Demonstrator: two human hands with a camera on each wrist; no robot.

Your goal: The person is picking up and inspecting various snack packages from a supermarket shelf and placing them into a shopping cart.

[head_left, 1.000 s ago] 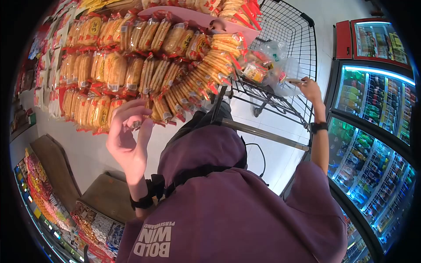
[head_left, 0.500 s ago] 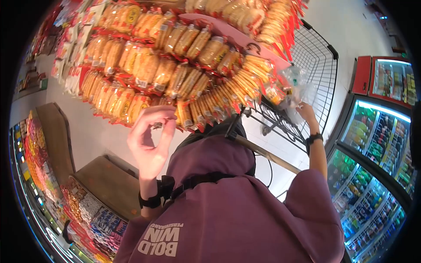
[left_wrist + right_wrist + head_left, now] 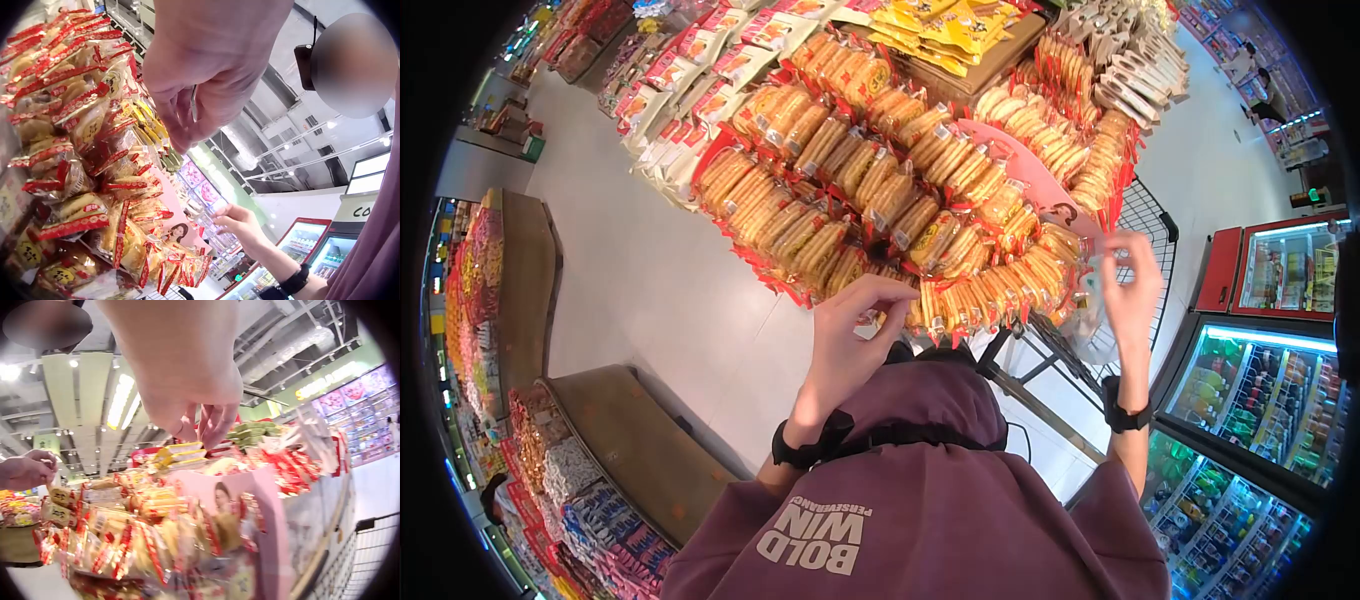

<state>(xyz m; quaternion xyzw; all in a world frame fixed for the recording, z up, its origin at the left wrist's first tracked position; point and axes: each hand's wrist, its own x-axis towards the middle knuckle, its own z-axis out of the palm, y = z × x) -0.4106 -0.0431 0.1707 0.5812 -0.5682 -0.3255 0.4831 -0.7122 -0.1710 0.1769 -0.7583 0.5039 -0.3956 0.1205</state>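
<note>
Cracker packets (image 3: 890, 195), clear with red edges, sit in rows in a big pile in front of the left hand (image 3: 842, 340) and off to the left of the right hand (image 3: 1135, 285). The left hand is low at the near edge of the pile, its fingers bent toward the thumb with just a small gap between, and I see nothing in it. I can't quite tell if its tips touch the packets. The right hand is by the right end of the pile, its fingers bent a bit and the thumb apart from them, with nothing in its grip that I can see. Ahead of the left hand, and to the left of the right hand, a pink board (image 3: 1030, 175) runs through the pile. Farther ahead of both hands are yellow bags (image 3: 960, 30). White and pink bags (image 3: 700, 80) lie ahead and to the left of the left hand. Just past the right hand is a black wire cart (image 3: 1162, 250), with a clear plastic bag (image 3: 1088, 325) lower down, left of the right wrist. Fridges (image 3: 1245, 400) full of drinks stand to the right of the right hand.
</note>
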